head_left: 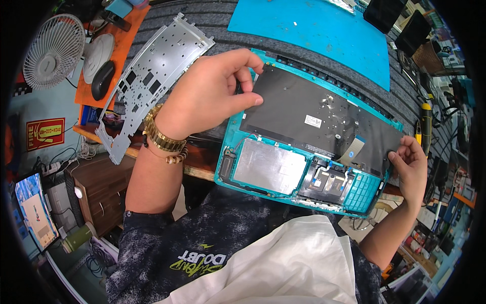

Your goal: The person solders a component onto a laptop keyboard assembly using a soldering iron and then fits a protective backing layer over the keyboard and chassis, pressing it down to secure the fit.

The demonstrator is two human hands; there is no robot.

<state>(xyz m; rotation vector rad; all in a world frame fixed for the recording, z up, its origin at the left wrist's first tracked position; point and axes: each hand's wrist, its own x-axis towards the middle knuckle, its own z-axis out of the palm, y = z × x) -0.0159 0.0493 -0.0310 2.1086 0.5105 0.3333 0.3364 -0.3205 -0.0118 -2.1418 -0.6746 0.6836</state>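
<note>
A teal laptop top case point(235, 137) lies underside up at the bench's near edge, tilted against my body. Over its upper half lies a laptop keyboard point(293, 99), its black back facing up, with a white label and a loose flat ribbon cable point(353, 149). My left hand point(212, 91) has its fingers curled on the keyboard's left end, thumb and forefinger at the edge. At the other end my right hand point(411, 159) grips the keyboard's right edge, thumb on top. Below sit a silver plate point(271, 164) and the touchpad's back point(328, 183).
A perforated metal plate point(152, 66) leans at the left of the ridged grey bench mat point(215, 23). Beyond the case lies a blue work mat point(314, 35). A black mouse point(103, 80) and white fan point(53, 50) stand far left; a yellow-black tool point(425, 124) lies right.
</note>
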